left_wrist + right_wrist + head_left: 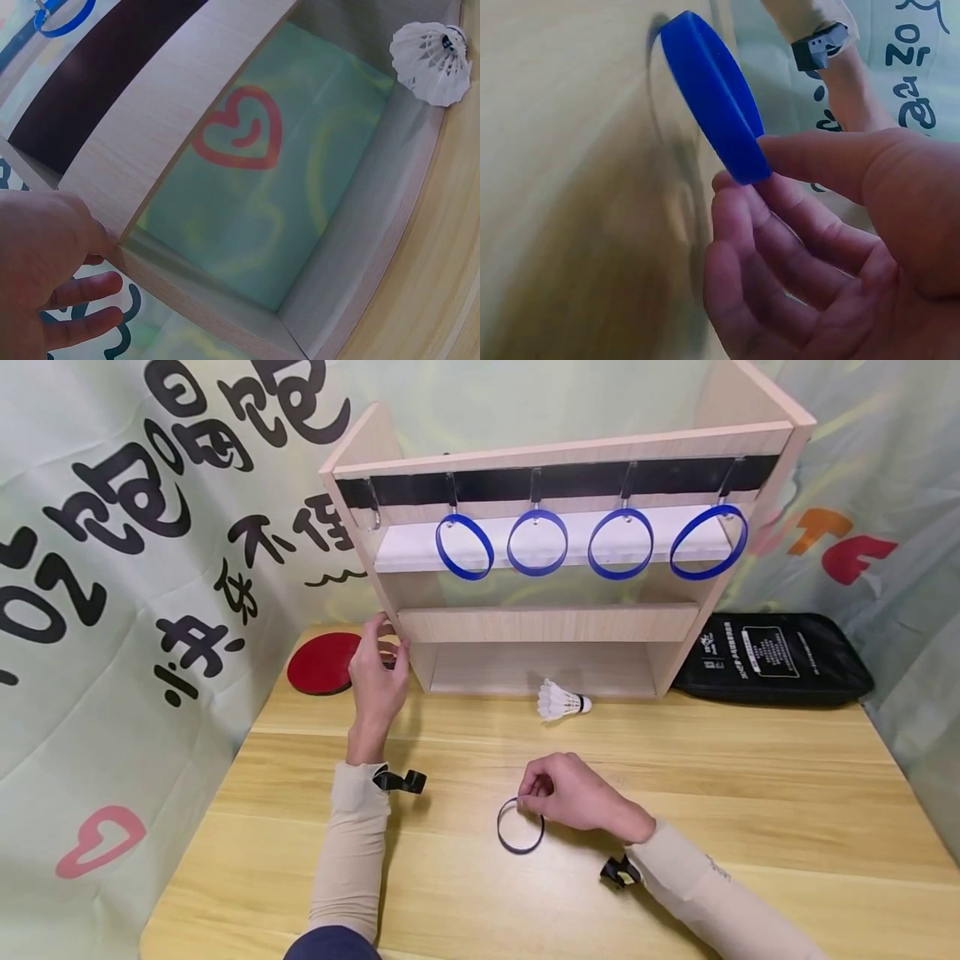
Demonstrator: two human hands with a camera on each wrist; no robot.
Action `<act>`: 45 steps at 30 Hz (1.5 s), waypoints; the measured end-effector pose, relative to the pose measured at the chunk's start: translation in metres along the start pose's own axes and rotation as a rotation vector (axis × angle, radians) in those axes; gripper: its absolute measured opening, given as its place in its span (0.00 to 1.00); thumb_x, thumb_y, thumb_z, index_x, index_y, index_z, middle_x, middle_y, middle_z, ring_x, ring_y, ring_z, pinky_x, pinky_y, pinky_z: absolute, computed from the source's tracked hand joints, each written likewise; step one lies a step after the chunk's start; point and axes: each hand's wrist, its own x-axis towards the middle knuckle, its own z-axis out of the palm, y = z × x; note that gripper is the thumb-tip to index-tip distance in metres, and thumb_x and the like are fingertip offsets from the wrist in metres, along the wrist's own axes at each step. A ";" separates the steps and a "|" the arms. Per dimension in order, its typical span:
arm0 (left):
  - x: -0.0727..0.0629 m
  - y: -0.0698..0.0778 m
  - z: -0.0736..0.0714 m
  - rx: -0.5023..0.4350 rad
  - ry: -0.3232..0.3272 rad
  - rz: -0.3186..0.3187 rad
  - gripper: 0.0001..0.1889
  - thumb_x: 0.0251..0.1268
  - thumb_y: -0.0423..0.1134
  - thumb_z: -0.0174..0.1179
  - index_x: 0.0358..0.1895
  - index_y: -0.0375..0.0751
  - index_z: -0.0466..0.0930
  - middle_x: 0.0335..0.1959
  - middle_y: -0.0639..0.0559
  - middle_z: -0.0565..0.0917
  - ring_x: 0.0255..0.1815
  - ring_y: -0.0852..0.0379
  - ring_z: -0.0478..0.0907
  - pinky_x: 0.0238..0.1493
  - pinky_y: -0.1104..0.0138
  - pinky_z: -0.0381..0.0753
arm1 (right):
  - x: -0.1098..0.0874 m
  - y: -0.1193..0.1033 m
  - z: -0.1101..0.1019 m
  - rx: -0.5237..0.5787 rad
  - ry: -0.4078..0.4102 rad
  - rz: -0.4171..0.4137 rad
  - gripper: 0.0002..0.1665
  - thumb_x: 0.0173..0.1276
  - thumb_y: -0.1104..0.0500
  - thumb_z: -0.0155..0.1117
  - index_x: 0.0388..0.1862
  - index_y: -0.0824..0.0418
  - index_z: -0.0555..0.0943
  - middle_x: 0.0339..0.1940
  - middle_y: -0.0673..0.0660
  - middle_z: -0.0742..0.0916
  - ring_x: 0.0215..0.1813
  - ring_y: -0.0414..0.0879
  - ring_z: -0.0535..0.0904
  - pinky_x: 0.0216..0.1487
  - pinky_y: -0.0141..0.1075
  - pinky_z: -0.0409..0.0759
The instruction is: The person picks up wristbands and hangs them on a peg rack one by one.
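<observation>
My right hand (573, 793) pinches a blue silicone wristband (716, 97) between thumb and fingertips. In the head view the band hangs low over the wooden table, looking like a thin dark ring. My left hand (381, 672) touches the left side panel of a pale wooden rack (547, 625). Two of its fingers (90, 289) extend loosely beside the panel in the left wrist view. Several blue wristbands (537, 568) hang from hooks along the rack's black strip. The leftmost hook (375, 514) carries no band.
A white shuttlecock (562, 700) lies on the table (450, 877) before the rack's bottom shelf. Beyond my left hand is a red table tennis paddle (321, 662). A black zip case (780, 660) lies right of the rack. Printed cloth (97, 710) surrounds the table.
</observation>
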 end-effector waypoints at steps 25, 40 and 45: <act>0.000 0.000 -0.001 0.003 0.000 -0.012 0.24 0.78 0.32 0.66 0.73 0.35 0.76 0.58 0.35 0.89 0.45 0.38 0.90 0.49 0.47 0.94 | 0.028 -0.045 -0.026 0.148 0.193 0.010 0.09 0.69 0.63 0.79 0.45 0.65 0.91 0.36 0.53 0.93 0.39 0.43 0.87 0.43 0.30 0.88; 0.000 0.001 -0.001 0.017 -0.002 0.000 0.24 0.78 0.33 0.66 0.73 0.36 0.75 0.58 0.35 0.89 0.45 0.38 0.90 0.49 0.47 0.94 | 0.040 -0.080 -0.037 0.239 0.300 -0.077 0.11 0.69 0.61 0.81 0.48 0.62 0.91 0.40 0.57 0.95 0.41 0.45 0.91 0.44 0.31 0.91; 0.000 0.001 -0.001 0.017 0.004 -0.002 0.24 0.78 0.33 0.66 0.73 0.37 0.76 0.58 0.36 0.89 0.45 0.38 0.90 0.48 0.46 0.94 | 0.044 -0.092 -0.039 0.267 0.333 -0.075 0.11 0.69 0.60 0.81 0.49 0.60 0.92 0.42 0.56 0.95 0.42 0.45 0.92 0.45 0.32 0.91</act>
